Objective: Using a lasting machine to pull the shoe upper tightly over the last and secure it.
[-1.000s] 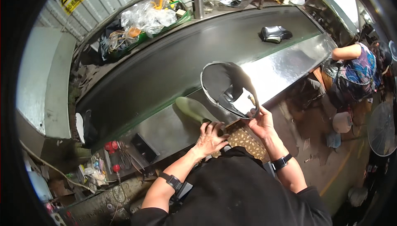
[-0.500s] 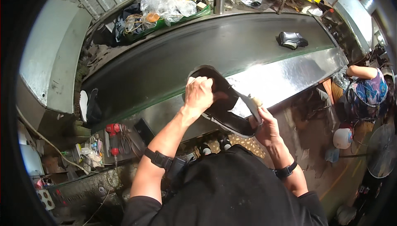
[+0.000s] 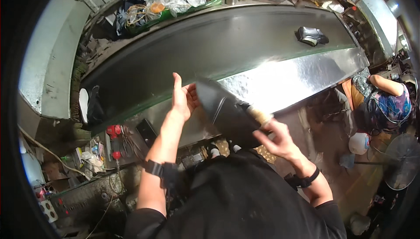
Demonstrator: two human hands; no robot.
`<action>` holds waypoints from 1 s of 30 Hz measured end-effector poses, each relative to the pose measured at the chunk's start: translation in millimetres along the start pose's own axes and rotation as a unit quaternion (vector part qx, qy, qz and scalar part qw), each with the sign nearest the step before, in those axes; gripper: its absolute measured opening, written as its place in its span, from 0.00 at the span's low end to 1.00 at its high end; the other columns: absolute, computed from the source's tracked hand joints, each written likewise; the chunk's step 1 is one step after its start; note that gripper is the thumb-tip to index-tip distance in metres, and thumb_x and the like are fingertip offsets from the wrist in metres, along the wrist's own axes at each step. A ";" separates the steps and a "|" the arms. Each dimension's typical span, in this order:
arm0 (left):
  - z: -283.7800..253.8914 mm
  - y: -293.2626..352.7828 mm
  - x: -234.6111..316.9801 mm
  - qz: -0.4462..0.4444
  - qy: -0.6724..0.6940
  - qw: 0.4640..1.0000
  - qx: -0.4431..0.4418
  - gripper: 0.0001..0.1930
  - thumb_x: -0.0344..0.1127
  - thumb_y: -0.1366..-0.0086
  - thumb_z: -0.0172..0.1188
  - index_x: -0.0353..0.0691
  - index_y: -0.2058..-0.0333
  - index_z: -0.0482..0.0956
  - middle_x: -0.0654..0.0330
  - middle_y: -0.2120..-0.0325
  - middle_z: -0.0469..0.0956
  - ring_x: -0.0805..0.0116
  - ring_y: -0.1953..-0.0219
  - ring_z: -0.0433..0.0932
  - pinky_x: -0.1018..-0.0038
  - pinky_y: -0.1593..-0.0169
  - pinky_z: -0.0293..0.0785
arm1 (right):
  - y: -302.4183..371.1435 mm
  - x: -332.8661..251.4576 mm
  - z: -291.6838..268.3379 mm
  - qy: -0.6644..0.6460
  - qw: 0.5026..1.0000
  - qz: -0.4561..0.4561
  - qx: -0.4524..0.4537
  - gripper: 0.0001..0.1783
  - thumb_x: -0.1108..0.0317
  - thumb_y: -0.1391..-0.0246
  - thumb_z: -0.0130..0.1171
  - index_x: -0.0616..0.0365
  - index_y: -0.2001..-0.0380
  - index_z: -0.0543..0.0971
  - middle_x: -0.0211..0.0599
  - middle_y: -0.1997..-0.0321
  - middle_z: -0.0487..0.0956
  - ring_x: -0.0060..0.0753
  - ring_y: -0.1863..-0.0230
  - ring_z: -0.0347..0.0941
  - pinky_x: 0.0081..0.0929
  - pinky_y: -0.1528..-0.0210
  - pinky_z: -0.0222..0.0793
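Hands up, one each side: your L hand [image 3: 183,101] is open, thumb up, fingers at the far-left edge of the black leathery piece [image 3: 218,107], can't tell if they touch. Your R hand [image 3: 280,140] is blurred at the other end, thumb apart, next to a tan stubby thing [image 3: 261,115]; can't tell what it's gripping, or how hard. The piece hangs tilted btwn them, over the near edge of the desk [image 3: 183,59], in front of your body. Risk no. 1: a drop. If the R side's grip is weak, the L prob. can't save it w/ an open palm, and w/ part of it past the edge it'd poss. go to the floor. No. 2: scuffs, b/c that tan thing sits right up against the black surface; squeeze or twist and it could mark it. No. 3: glare. The bright metal strip [image 3: 297,77] is blazing just beyond, so you might misjudge the rim. Also watch your L elbow: the dark flat slab [image 3: 146,131] and red tool [image 3: 114,131] lie nr that forearm, poss. knocked by a wide swing.
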State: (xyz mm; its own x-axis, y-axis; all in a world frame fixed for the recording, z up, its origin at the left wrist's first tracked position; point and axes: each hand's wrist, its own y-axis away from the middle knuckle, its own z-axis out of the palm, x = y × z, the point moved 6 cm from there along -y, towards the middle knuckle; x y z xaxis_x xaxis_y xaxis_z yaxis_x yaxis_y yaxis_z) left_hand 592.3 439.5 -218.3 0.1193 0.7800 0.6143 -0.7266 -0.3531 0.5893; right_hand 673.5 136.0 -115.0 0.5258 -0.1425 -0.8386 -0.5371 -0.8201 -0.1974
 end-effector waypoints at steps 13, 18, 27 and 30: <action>-42.6 -47.1 -7.2 0.052 -0.321 0.938 0.121 0.16 0.45 0.33 0.66 0.36 0.61 0.84 0.63 0.67 0.84 0.75 0.63 0.77 0.73 0.52 0.71 | 34.2 46.6 106.4 0.199 0.958 -0.190 -0.079 0.21 0.70 0.57 0.64 0.54 0.55 0.83 0.35 0.64 0.77 0.42 0.57 0.75 0.60 0.29 0.62; -57.6 -62.4 -10.7 0.135 -0.397 0.875 0.242 0.16 0.42 0.36 0.70 0.33 0.61 0.86 0.62 0.68 0.85 0.74 0.65 0.78 0.73 0.56 0.74 | 40.6 60.0 107.9 0.156 0.968 -0.198 -0.004 0.21 0.76 0.59 0.67 0.59 0.57 0.80 0.49 0.49 0.73 0.54 0.49 0.73 0.58 0.36 0.68; -63.7 -62.7 -21.4 0.226 -0.529 0.742 0.345 0.18 0.46 0.34 0.66 0.33 0.60 0.86 0.56 0.69 0.86 0.70 0.64 0.82 0.71 0.56 0.75 | 18.0 111.6 128.2 -0.059 0.998 0.036 0.000 0.61 0.64 0.58 0.80 0.71 0.28 0.52 0.60 0.25 0.57 0.53 0.23 0.52 0.41 0.24 0.48; -70.5 -50.9 -36.2 0.151 -0.457 0.825 0.295 0.18 0.46 0.34 0.65 0.34 0.63 0.86 0.56 0.69 0.86 0.66 0.64 0.81 0.68 0.55 0.75 | 34.4 112.2 101.7 -0.044 0.998 0.015 -0.053 0.52 0.71 0.58 0.76 0.70 0.32 0.58 0.62 0.30 0.62 0.61 0.25 0.54 0.50 0.23 0.46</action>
State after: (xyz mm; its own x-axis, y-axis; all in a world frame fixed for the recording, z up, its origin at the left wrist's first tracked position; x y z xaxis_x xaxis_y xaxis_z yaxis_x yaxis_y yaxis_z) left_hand 577.3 465.8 -307.5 0.6497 -0.0112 0.7601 -0.3933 -0.8607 0.3234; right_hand 647.0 148.2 -267.6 0.4489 -0.1223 -0.8852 -0.4757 -0.8713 -0.1209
